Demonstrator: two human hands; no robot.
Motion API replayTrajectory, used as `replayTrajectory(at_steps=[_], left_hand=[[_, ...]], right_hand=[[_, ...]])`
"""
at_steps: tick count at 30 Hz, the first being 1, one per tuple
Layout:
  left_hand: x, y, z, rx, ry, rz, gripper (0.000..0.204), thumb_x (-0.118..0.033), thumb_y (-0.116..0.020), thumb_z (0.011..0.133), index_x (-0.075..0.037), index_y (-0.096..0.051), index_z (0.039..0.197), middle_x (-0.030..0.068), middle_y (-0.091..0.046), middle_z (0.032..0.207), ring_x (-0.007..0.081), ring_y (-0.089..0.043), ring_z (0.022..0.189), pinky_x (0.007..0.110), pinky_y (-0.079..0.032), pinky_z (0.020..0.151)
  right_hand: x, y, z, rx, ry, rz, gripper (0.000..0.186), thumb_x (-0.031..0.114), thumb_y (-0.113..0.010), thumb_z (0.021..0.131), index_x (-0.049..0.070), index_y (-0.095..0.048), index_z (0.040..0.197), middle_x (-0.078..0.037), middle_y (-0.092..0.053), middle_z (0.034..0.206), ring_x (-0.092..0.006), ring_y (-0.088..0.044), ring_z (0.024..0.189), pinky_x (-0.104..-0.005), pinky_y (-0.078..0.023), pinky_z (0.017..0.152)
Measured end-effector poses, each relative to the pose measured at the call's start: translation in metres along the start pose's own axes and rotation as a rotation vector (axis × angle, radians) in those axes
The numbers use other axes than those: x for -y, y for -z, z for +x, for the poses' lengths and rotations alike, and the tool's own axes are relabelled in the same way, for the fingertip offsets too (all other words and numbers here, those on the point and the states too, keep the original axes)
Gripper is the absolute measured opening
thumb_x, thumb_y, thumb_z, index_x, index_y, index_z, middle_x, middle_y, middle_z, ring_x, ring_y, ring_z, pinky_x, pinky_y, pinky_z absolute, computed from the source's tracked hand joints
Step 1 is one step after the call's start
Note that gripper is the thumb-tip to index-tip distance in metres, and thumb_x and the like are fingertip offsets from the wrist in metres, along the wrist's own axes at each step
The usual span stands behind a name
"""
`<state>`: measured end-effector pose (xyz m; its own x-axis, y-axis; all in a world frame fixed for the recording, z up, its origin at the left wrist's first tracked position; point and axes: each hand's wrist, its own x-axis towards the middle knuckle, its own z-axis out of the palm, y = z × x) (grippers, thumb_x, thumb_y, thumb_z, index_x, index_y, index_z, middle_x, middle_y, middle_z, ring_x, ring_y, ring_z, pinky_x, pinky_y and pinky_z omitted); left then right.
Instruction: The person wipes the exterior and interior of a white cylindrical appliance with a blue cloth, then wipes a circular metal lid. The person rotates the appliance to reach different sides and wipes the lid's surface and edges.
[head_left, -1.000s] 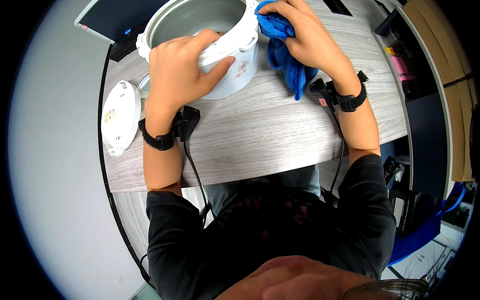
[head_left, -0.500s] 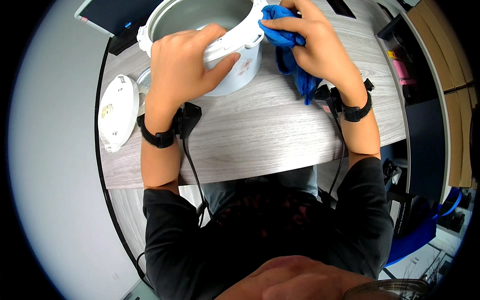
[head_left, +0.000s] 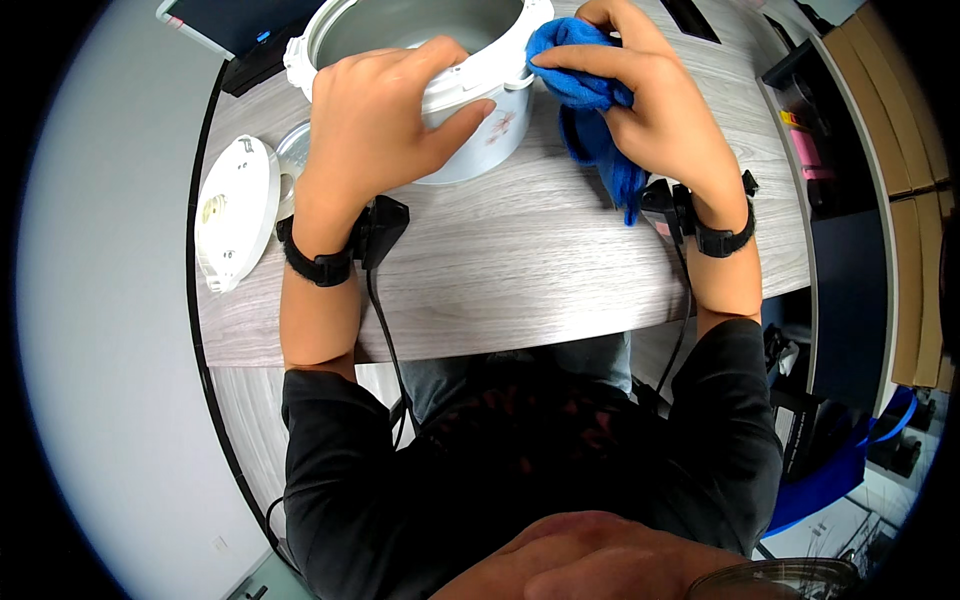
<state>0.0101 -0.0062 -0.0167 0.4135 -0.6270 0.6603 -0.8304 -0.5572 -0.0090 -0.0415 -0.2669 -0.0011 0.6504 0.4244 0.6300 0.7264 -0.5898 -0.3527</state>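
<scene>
A rice cooker body (head_left: 492,150), white-rimmed with a pale side and a small flower print, stands without its lid at the far side of the table. Its hollow grey inside shows from above. My left hand (head_left: 385,120) is closed over the near left part of the rim, thumb outside; its fingertips are partly hidden. At the rim's right side my right hand (head_left: 655,105) grips a bunched blue cloth (head_left: 575,80), pressing it to the rim's outer edge. The cloth's loose end hangs toward the tabletop.
On the table (head_left: 500,270), left of my left forearm, lies a white cooker lid (head_left: 240,215), with a silvery round piece (head_left: 293,150) partly behind it. A dark screen (head_left: 235,30) stands far left. Shelving (head_left: 850,260) and cardboard boxes (head_left: 915,270) line the right. Cables trail from both wrist straps.
The whole view has shifted slightly. The cloth and my right hand sit a little farther right and lower along the rim's side. My left hand keeps its hold on the rim.
</scene>
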Motion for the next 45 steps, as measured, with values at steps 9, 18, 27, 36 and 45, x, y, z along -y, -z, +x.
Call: replayTrajectory(at_steps=[9,18,27,36,45], left_hand=[[0.0,-0.002,0.0,-0.022,-0.007,-0.002,0.029,-0.033,-0.085,0.082,-0.012,-0.074,0.099,0.0068,-0.072,0.075,0.0232,-0.068,0.06,0.032,-0.048,0.052],[0.006,0.004,0.0,0.05,-0.006,-0.091,0.025,-0.024,-0.085,0.08,-0.01,-0.075,0.098,0.0073,-0.075,0.078,0.0207,-0.071,0.063,0.03,-0.052,0.056],[0.011,0.02,0.004,0.098,-0.031,-0.207,0.022,-0.017,-0.084,0.076,-0.007,-0.072,0.091,0.0078,-0.068,0.076,0.0246,-0.065,0.066,0.033,-0.048,0.056],[-0.023,0.007,0.006,0.038,0.054,-0.014,0.044,-0.031,-0.087,0.076,-0.009,-0.071,0.111,0.0088,-0.067,0.082,0.0288,-0.063,0.078,0.038,-0.048,0.075],[-0.019,0.002,0.004,-0.015,0.091,0.009,0.031,-0.029,-0.087,0.076,-0.01,-0.07,0.095,0.0058,-0.07,0.075,0.0232,-0.067,0.065,0.032,-0.05,0.057]], right_hand=[[0.02,-0.025,-0.009,-0.097,0.064,-0.246,0.051,-0.015,-0.065,0.067,0.006,-0.077,0.111,-0.015,-0.06,0.117,-0.0358,-0.058,0.107,-0.0415,-0.052,0.093],[0.011,0.007,0.0,0.014,-0.115,-0.19,0.05,-0.009,-0.062,0.071,0.004,-0.073,0.118,-0.021,-0.057,0.107,-0.039,-0.056,0.103,-0.0408,-0.047,0.092],[-0.004,-0.006,0.002,-0.082,-0.102,-0.18,0.048,-0.01,-0.061,0.07,0.003,-0.073,0.114,-0.021,-0.057,0.105,-0.0398,-0.056,0.101,-0.0416,-0.047,0.088],[-0.008,-0.023,-0.008,-0.155,0.07,-0.27,0.051,-0.015,-0.065,0.066,0.006,-0.077,0.111,-0.016,-0.061,0.116,-0.0363,-0.058,0.107,-0.0413,-0.052,0.092],[0.004,-0.022,-0.01,-0.156,0.037,-0.307,0.052,-0.015,-0.069,0.066,0.012,-0.079,0.109,-0.013,-0.062,0.115,-0.0344,-0.058,0.108,-0.0409,-0.053,0.092]])
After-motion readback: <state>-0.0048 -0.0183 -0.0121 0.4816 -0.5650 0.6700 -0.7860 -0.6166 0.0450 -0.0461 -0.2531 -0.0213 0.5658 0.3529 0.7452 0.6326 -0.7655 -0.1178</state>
